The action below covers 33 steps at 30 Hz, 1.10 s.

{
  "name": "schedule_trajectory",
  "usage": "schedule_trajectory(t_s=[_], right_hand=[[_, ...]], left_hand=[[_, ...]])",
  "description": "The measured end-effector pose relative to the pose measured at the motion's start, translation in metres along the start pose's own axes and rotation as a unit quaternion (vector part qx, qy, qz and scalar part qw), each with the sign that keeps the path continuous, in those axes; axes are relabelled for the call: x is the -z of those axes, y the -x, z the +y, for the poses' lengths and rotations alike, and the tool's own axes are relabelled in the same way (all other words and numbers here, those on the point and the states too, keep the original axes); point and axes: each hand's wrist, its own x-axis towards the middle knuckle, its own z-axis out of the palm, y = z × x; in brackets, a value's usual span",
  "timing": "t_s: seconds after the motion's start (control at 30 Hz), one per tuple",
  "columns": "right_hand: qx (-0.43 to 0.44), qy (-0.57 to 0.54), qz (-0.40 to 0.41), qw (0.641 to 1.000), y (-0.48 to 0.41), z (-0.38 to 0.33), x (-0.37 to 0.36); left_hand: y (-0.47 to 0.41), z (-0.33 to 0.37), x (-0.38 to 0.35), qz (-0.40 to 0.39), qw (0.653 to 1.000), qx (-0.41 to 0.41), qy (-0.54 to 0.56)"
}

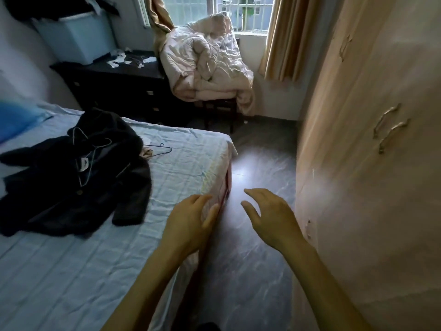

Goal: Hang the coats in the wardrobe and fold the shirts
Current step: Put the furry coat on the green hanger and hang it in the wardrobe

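Observation:
A dark fleecy coat (71,177) lies spread on the bed (71,271) at the left, with a thin light wire hanger (89,161) resting on top of it. A dark wire hanger (158,150) lies on the sheet just right of the coat. The wardrobe (372,163) fills the right side, its doors closed, with two metal handles (389,126). My left hand (191,225) hovers over the bed's near corner, fingers relaxed and holding nothing. My right hand (272,216) hangs above the floor, fingers loosely spread, also holding nothing.
A grey floor aisle (257,163) runs between bed and wardrobe. At the far end a chair (219,108) carries a crumpled duvet (207,60). A dark dresser (119,87) holds a pale blue bin (76,37). A blue pillow (16,118) lies at the bed's head.

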Motion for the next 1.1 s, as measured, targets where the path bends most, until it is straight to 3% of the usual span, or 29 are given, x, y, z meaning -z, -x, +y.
schedule_trajectory(t_s=[0.33, 0.73, 1.1], right_hand=[[0.069, 0.015, -0.060, 0.996, -0.224, 0.035, -0.046], [0.176, 0.003, -0.110, 0.978, -0.458, 0.032, -0.065], [0.342, -0.025, -0.234, 0.910, -0.642, 0.038, -0.106]], left_hand=[[-0.187, -0.065, -0.041, 0.011, 0.996, 0.091, 0.012], [-0.369, -0.115, -0.034, 0.068, 0.981, 0.180, 0.034], [-0.493, -0.124, -0.053, 0.138, 0.918, 0.370, 0.026]])
